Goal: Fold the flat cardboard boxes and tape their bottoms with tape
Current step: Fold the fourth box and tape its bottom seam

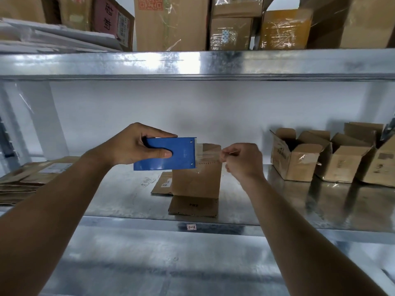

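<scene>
My left hand [136,144] grips a blue tape dispenser [168,153] held in the air above the metal shelf [267,206]. My right hand [243,160] pinches the free end of the clear tape [210,155] stretched out from the dispenser's right edge. Behind the tape a small brown cardboard box [196,178] stands upright on the shelf, with one flap [193,207] lying flat toward me. A flat box [162,183] lies just left of it.
A stack of flat cardboard boxes [32,178] lies at the shelf's left. Three folded open boxes [333,157] stand at the right. The upper shelf [192,63] carries large cartons [171,22]. A small label [191,227] sits on the shelf's front edge.
</scene>
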The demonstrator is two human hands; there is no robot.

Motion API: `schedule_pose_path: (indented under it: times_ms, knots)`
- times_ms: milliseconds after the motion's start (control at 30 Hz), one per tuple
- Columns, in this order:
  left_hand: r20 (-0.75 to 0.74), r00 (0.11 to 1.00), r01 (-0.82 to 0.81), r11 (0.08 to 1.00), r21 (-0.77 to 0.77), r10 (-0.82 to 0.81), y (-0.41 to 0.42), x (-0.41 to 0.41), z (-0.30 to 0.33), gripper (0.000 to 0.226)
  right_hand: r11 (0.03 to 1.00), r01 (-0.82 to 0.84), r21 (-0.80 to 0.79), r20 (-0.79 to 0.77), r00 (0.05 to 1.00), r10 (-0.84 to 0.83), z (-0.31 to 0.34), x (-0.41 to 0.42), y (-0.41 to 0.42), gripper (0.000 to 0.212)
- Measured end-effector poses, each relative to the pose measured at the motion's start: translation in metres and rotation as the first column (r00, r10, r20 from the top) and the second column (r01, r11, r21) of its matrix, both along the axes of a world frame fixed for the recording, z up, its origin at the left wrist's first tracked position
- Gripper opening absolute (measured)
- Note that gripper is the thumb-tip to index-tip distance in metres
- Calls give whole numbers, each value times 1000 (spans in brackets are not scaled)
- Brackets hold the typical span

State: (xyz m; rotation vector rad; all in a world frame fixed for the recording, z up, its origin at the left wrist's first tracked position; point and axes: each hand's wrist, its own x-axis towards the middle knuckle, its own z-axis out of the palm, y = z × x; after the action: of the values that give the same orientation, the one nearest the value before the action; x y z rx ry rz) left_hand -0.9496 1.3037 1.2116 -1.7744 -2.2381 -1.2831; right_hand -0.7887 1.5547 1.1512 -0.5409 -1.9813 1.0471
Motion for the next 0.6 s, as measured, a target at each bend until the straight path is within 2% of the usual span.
schedule_pose_path:
  times_ms: [133,333,467,600]
  knots:
    - [-3,1000,6,1000,-7,-6,-6,-17,2,49,997,64,53,5,998,-64,3,1,1,6]
    - [-1,1000,6,999,-52,-6,-23,-59,7,47,980,199,-9,67,978,-198,-2,2,10,36]
    - [13,1000,8,998,-65,-7,-23,-76,-1,46,987,154,-35,107,983,-150,-10,-6,8,36]
    - [29,999,18,997,-75,-16,-21,-91,-3,49,990,137,-35,117,984,-132,-9,-11,10,26]
